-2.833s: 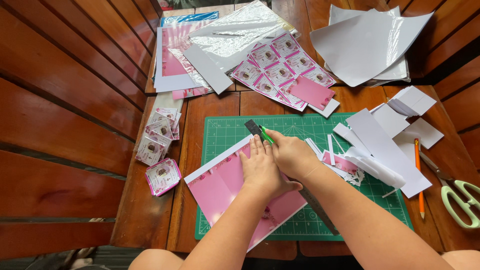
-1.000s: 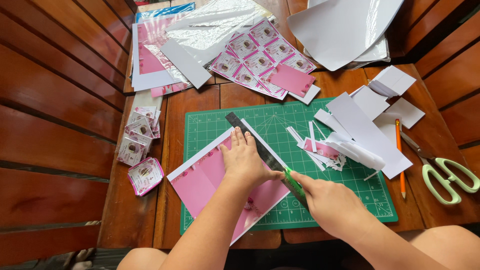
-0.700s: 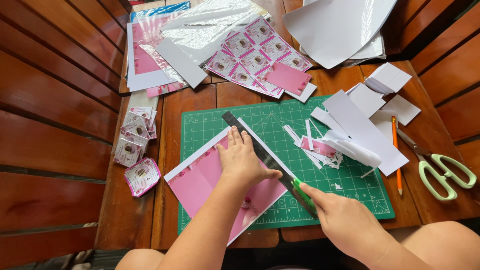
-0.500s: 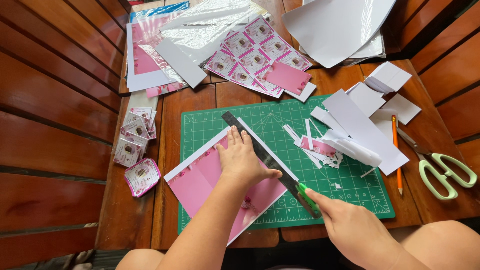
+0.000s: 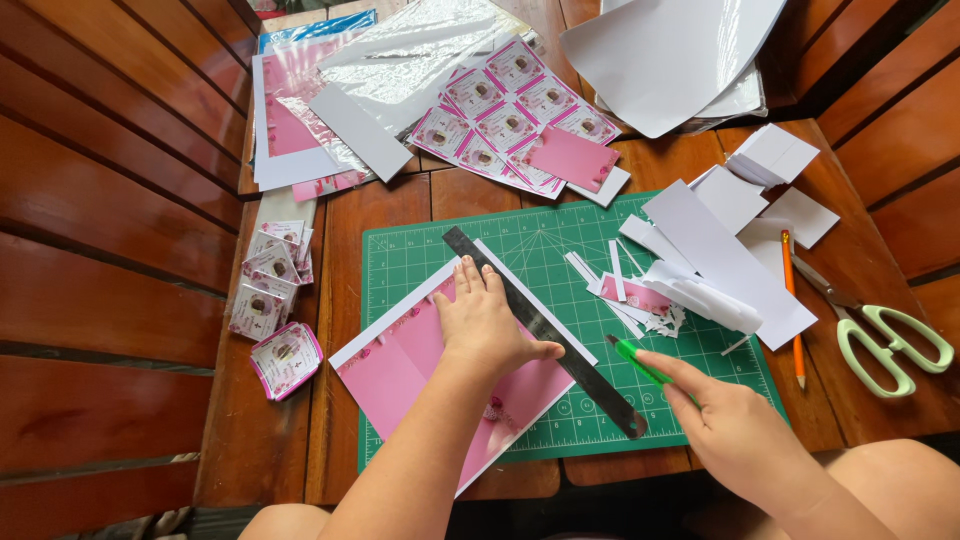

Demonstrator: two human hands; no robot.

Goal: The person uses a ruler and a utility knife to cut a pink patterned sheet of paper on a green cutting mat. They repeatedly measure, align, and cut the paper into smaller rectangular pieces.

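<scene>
A green gridded cutting mat (image 5: 450,250) lies flat on a brown slatted wooden counter (image 5: 345,340). On the mat's left half rests a glossy pink sheet (image 5: 400,370) with white borders, set at a slant. The left hand (image 5: 485,325) presses flat on this sheet, fingers spread and holding nothing, its fingertips against a thin dark metal ruler (image 5: 545,330) that runs diagonally from 11 o'clock to 5 o'clock along the sheet's edge. The right hand (image 5: 735,430), at 4 o'clock from the ruler, has its grip closed around a green-handled knife (image 5: 640,362), whose tip points toward the ruler's lower end. At 3 o'clock on the mat lie thin white paper strips (image 5: 620,280) and pink scraps. Farther right sit an orange pencil (image 5: 792,310) and pale green scissors (image 5: 880,335). At 9 o'clock, small square printed cards (image 5: 268,285) are stacked loosely.
</scene>
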